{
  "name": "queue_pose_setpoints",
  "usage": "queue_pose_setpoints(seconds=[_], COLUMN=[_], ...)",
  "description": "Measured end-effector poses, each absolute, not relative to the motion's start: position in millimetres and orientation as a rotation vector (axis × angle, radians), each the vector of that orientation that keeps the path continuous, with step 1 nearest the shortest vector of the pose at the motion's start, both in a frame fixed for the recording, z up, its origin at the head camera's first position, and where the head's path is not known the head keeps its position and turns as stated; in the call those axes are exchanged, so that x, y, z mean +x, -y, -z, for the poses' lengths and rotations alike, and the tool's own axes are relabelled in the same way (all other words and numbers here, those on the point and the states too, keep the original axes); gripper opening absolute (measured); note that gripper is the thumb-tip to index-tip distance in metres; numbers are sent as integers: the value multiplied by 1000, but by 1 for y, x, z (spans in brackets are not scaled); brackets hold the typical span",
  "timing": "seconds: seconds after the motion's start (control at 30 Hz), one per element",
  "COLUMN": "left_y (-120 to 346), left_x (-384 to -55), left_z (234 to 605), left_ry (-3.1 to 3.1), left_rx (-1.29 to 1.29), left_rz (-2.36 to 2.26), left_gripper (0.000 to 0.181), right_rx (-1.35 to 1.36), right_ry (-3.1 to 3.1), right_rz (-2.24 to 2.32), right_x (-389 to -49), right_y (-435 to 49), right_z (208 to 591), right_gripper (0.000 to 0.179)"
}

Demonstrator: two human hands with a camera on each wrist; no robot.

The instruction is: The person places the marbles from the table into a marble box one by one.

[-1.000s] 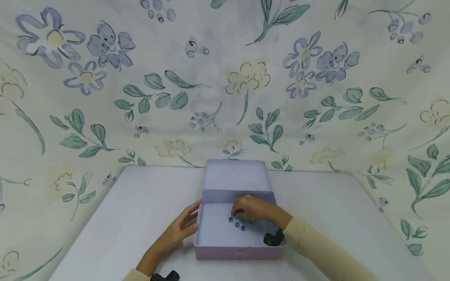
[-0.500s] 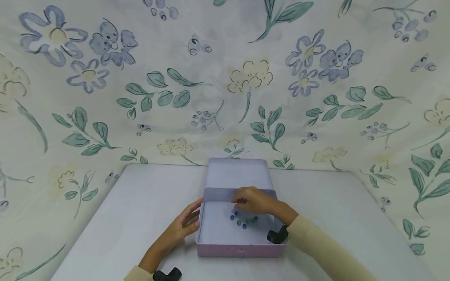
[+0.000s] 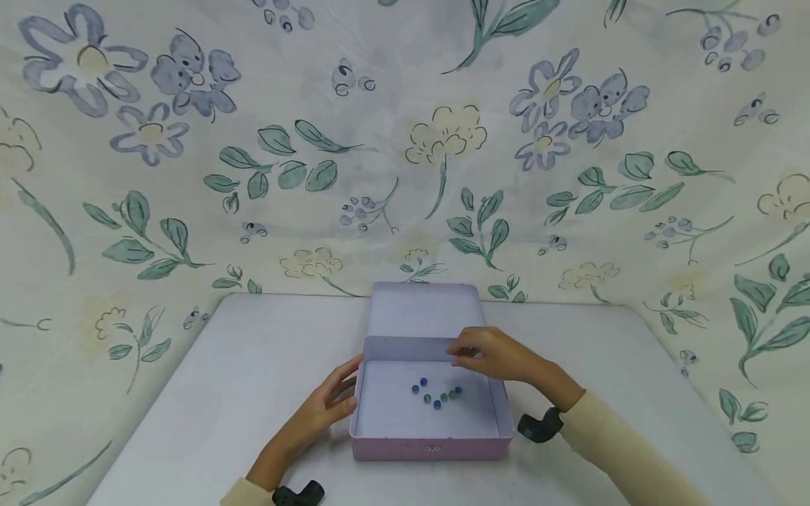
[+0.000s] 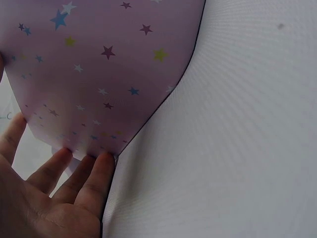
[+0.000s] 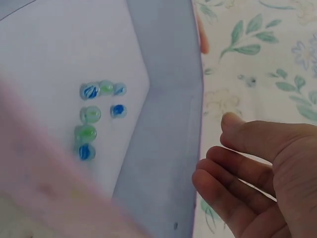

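A shallow pink-lilac tin box (image 3: pixel 432 450) lies on the table with its lid (image 3: pixel 425 309) folded back. Several blue and green glass marbles (image 5: pixel 85 133) sit on its floor in a rough V shape. My left hand (image 3: pixel 323 407) touches the box's left outer side with extended fingers; in the left wrist view the fingertips (image 4: pixel 101 161) meet the star-printed wall (image 4: pixel 99 74). Above the box's back right corner hovers my right hand (image 3: pixel 496 355). Its thumb and fingers are loosely bent and apart, with nothing seen between them, in the right wrist view (image 5: pixel 247 168).
The white table (image 3: pixel 278 344) extends on both sides of the box. Behind it hangs a floral-patterned cloth (image 3: pixel 380 140). A black wrist camera (image 3: pixel 541 425) is on the right wrist, another black camera (image 3: pixel 299 493) on the left.
My right hand has risen from the marbles and moved right, towards the box's back right corner, its fingers spreading. More marbles now show. The left hand stays against the box.
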State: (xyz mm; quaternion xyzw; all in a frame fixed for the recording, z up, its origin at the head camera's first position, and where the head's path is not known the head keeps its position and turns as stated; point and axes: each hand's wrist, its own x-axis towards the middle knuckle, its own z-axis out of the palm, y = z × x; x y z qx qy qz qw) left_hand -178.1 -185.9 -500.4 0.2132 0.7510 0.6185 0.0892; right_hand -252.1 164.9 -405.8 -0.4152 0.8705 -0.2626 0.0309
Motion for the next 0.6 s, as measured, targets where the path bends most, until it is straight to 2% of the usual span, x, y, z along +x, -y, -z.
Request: queue_pose_setpoints(seconds=[0.37, 0.6], left_y=[186, 186], left_x=[-179, -180], left_z=[502, 502], left_ry=[-2218, -2233], left_rx=[643, 650], left_rz=[-1842, -1842], left_gripper=[67, 67], right_rx=[-1174, -1229], right_ry=[-2781, -2960], right_rz=[949, 1106], right_x=[-232, -216], right_y=[-218, -248], right_z=[418, 421], right_gripper=[19, 19])
